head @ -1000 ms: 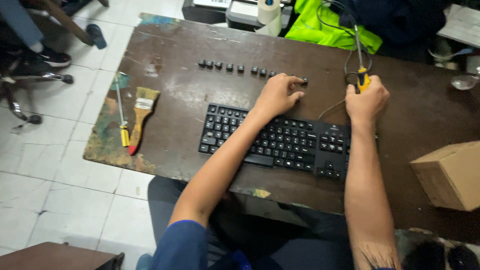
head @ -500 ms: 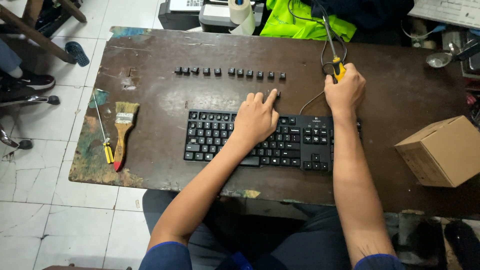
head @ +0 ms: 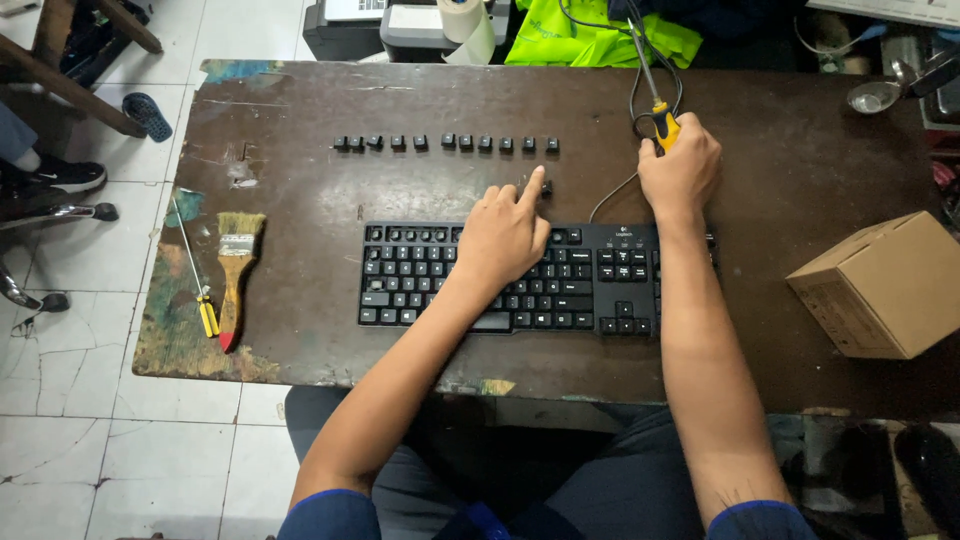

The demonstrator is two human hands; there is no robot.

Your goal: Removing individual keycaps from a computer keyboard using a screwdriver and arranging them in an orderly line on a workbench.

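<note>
A black keyboard [head: 590,285] lies on the dark brown table [head: 300,120]. My left hand [head: 503,232] rests over its upper middle, index finger stretched out and touching a loose black keycap [head: 546,187] on the table just beyond the keyboard. A row of several removed black keycaps [head: 445,143] is lined up farther back. My right hand [head: 680,170] is closed around a screwdriver [head: 662,122] with a yellow and black handle, its shaft pointing away from me, next to the keyboard's coiled cable.
A paintbrush [head: 236,270] and a thin yellow-handled screwdriver [head: 197,282] lie at the table's left edge. A cardboard box [head: 880,285] sits at the right. A metal bowl [head: 873,97], tape roll [head: 468,22] and bright green cloth [head: 590,40] are at the back. A chair and someone's shoe are at far left.
My left hand pulled back from the keycap row to the keyboard's top edge, then stretched its index finger to a single keycap. The right hand kept holding the screwdriver.
</note>
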